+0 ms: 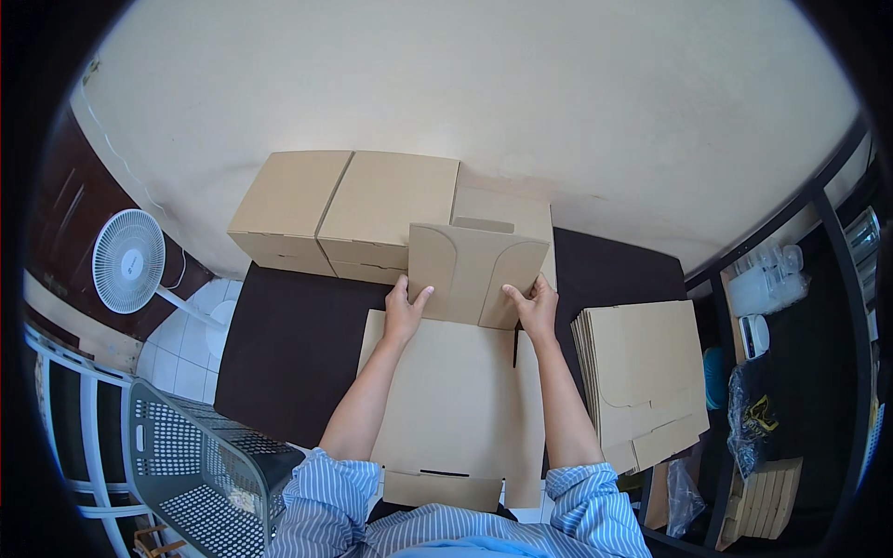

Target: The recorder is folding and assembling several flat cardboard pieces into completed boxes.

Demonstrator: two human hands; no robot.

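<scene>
You bend over a dark table [279, 344], both hands set on a flat cardboard box blank [456, 409] that lies unfolded on it, reaching from the table's near edge toward the wall. Your left hand [406, 312] clasps the left side of the blank's raised far flap [470, 274], thumb on the near face and fingers wrapped behind, while your right hand [535, 307] grips the flap's right side the same way; the paired hold looks meant to keep the panel square along its crease as it stands up. Beyond the flap on the table, against the pale wall [484, 102], sit assembled boxes [344, 214], two side by side to the left and a third directly behind the flap, likely parked there to keep the middle free. At the table's right end rests a stack of flat blanks [642, 377], within reach of your right arm. Off the table's left edge, a grey plastic basket [195, 465] stands on the floor, with a white fan [128, 260] farther back beside it. Past the table's right end, a dark shelf rack [800, 353] holds bags and small items too indistinct to identify.
</scene>
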